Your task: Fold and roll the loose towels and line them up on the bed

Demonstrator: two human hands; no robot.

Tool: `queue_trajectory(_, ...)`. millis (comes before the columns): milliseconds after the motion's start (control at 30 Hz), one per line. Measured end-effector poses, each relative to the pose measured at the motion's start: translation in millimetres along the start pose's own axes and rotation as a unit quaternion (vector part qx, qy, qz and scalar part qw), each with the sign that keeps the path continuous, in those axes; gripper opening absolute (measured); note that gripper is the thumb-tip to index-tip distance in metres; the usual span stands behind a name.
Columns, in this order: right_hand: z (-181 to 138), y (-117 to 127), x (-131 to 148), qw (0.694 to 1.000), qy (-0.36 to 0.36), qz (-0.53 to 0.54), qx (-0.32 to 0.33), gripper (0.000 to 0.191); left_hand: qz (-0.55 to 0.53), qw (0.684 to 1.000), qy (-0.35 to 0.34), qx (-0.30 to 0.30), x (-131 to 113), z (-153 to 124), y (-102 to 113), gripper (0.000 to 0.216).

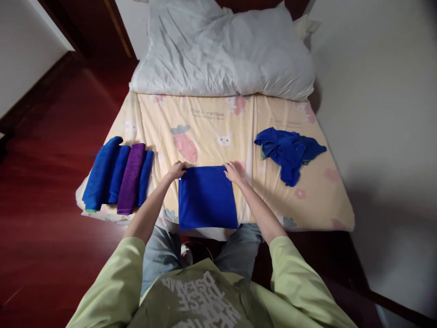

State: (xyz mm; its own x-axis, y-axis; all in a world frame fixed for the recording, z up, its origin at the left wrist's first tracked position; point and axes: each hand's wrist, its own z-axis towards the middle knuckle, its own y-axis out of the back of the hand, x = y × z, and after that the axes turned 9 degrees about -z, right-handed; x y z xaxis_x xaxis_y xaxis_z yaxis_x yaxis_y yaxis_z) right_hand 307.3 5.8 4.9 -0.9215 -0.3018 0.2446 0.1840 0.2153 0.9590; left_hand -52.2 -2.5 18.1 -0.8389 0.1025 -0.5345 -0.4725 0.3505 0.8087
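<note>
one near-square blue cloth [207,198], far edge crosswise between both hands [177,170] [232,172]

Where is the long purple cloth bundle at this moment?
In the head view, the long purple cloth bundle lies at the near left of the pale patterned bedsheet, between two long blue cloth bundles, left of the person's left hand.
</note>
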Motion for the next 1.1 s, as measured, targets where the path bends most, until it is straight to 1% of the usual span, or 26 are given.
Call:
queue_trajectory(100, -1, -1, -6, 0.999, 0.004, 0.034, -0.028, 0.037, -0.011, 1.0, -0.005, -0.004, -1, 0, -1, 0.025)
queue_trajectory(233, -5, 1, -12, 0.997, 0.019, 0.033, -0.061, 0.024, -0.041, 0.999, -0.012, -0.031, -5, -2, -1, 0.031)
queue_trajectory(333, -5, 3, -14, 0.998, 0.016, 0.034, -0.058, 0.023, -0.054, 0.997, -0.007, -0.055, -5, -3, 1, 0.03)
queue_trajectory(467, 0, 3, -13, 0.998, -0.008, 0.029, -0.053, 0.03, -0.058, 0.996, 0.015, -0.073, -2, -3, 3, 0.028)
queue_trajectory(567, 5, -1, -11, 0.997, -0.03, 0.034, -0.056, 0.033, -0.064, 0.994, 0.031, -0.084, -1, -5, -1, 0.032)
queue_trajectory(700, 14, -11, -9, 0.997, -0.058, 0.036, -0.025, 0.032, -0.058, 0.993, 0.042, -0.097, -3, -7, -10, 0.034)
queue_trajectory(800, 18, -16, -8, 0.995, -0.079, 0.057, -0.034, 0.027, -0.042, 0.995, 0.036, -0.089, -4, -7, -10, 0.031)
queue_trajectory(867, 20, -16, -8, 0.993, -0.069, 0.081, -0.049, 0.02, -0.041, 0.997, 0.023, -0.067, -3, -6, -6, 0.029)
queue_trajectory(933, 20, -14, -10, 0.99, -0.061, 0.115, -0.049, 0.019, -0.045, 0.998, 0.019, -0.039, -2, -5, 1, 0.032)
queue_trajectory(1033, 17, -10, -11, 0.984, -0.076, 0.155, -0.03, 0.026, -0.065, 0.997, 0.053, -0.005, -2, -9, 11, 0.029)
queue_trajectory(1100, 15, -8, -10, 0.984, -0.081, 0.156, -0.021, 0.023, -0.092, 0.992, 0.084, -0.005, -2, -14, 15, 0.023)
